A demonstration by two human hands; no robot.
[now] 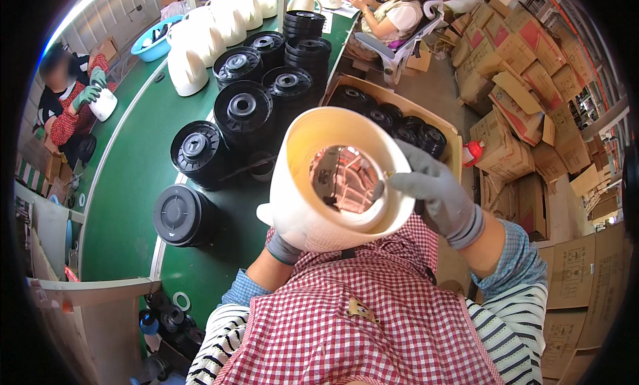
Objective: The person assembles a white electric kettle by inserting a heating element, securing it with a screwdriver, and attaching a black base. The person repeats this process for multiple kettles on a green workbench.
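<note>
Far left, across the conveyor: a co-worker (58, 128) in green gloves holds a white housing (104, 106). Next, the green worktop (120, 205), curving through the fisheye rim. A light-blue basin (152, 46) sits near its far edge. Single black round base (176, 215) nearest the wearer, with stacked black bases (243, 108) beyond it; white jug bodies (188, 72) stand in a row further back.

Left hand (285, 248), grey-gloved: under and behind the cream-white jug shell (297, 215); fingers hidden, so grip cannot be told. The shell is held above the worktop's right edge, in front of the wearer's checked apron (359, 312), tilted with its wide mouth toward the camera. A short projection shows on its left side. Reddish, shiny round area inside; cannot tell whether opening or reflective surface.

Beyond the shell, a seated person (397, 22); closer, an open carton (454, 155) of black round parts (383, 115).

Right hand (436, 195), grey-gloved: fingers closed over the shell's right rim, one fingertip at the inner wall. Far right: piled brown cartons (509, 145).
</note>
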